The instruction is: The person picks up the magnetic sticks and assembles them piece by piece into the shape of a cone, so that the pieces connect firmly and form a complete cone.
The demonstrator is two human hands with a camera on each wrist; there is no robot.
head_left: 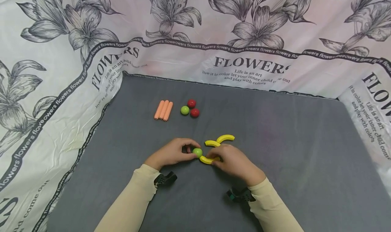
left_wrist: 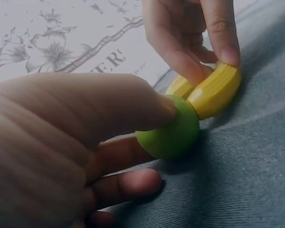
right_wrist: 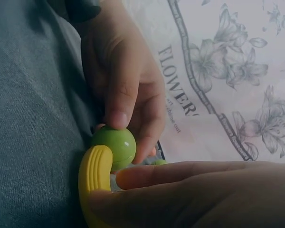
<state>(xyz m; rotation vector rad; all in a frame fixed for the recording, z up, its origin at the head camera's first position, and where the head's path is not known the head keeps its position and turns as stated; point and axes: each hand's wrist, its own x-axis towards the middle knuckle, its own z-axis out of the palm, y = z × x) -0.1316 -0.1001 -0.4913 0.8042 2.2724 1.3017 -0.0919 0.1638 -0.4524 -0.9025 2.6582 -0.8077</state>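
Note:
My left hand (head_left: 174, 153) pinches a green ball (head_left: 197, 153) between thumb and fingers, low over the grey cloth. Against the ball's right side lies the end of a yellow banana-shaped piece (head_left: 206, 160), which my right hand (head_left: 235, 162) grips by its other end. Two more yellow pieces (head_left: 226, 138) (head_left: 212, 143) lie just above the right hand. In the left wrist view the thumb covers part of the green ball (left_wrist: 173, 135), and the yellow piece (left_wrist: 216, 92) is beside it. The right wrist view shows the yellow piece (right_wrist: 96, 171) touching the ball (right_wrist: 119, 147).
Three orange sticks (head_left: 163, 110) lie side by side farther back on the grey cloth (head_left: 290, 140). To their right, two red balls (head_left: 194, 113) (head_left: 191, 103) and a green ball (head_left: 184, 110) sit clustered. White flower-printed sheeting (head_left: 244, 67) borders the cloth.

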